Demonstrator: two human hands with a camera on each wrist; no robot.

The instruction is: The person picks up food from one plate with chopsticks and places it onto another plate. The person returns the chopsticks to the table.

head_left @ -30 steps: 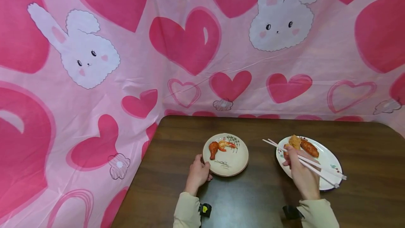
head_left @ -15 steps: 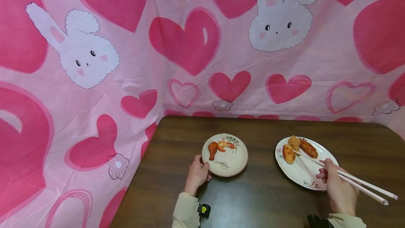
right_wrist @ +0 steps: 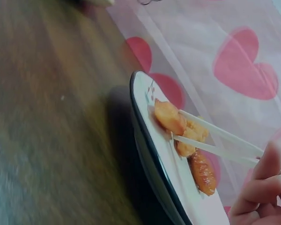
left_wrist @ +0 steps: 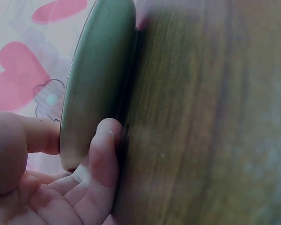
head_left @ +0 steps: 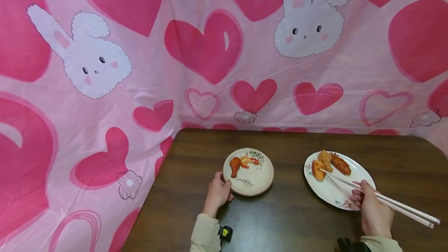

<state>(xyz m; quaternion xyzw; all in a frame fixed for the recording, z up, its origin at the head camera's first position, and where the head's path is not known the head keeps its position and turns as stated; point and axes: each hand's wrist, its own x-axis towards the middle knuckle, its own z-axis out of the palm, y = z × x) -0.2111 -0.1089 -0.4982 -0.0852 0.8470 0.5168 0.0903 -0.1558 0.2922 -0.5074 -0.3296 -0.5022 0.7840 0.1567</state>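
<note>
My right hand [head_left: 377, 211] holds a pair of white chopsticks [head_left: 402, 206] over the oval white plate [head_left: 344, 194]. Their tips reach a golden-brown piece of food [head_left: 318, 170] at the plate's left side; the right wrist view has the chopsticks [right_wrist: 220, 149] parted, one tip on either side of this golden piece [right_wrist: 169, 117]. Behind it sit a crumbly fried piece [head_left: 325, 159] and a glossy reddish-brown piece [head_left: 340, 165]. My left hand [head_left: 218, 194] grips the near-left edge of a round cream plate [head_left: 257, 180], thumb at the rim, fingers by its underside [left_wrist: 96, 93]. A drumstick [head_left: 235, 166] and a shrimp [head_left: 250, 161] lie on it.
Both plates stand on a dark wooden table [head_left: 287, 213], with a gap of bare wood between them. A pink cloth [head_left: 259, 65] printed with hearts and rabbits hangs behind and to the left, down to the table's edges.
My right hand has moved right and towards me, uncovering the food. The chopstick tips have come from beyond the oval plate's left edge to the golden piece. The left hand stays at its plate.
</note>
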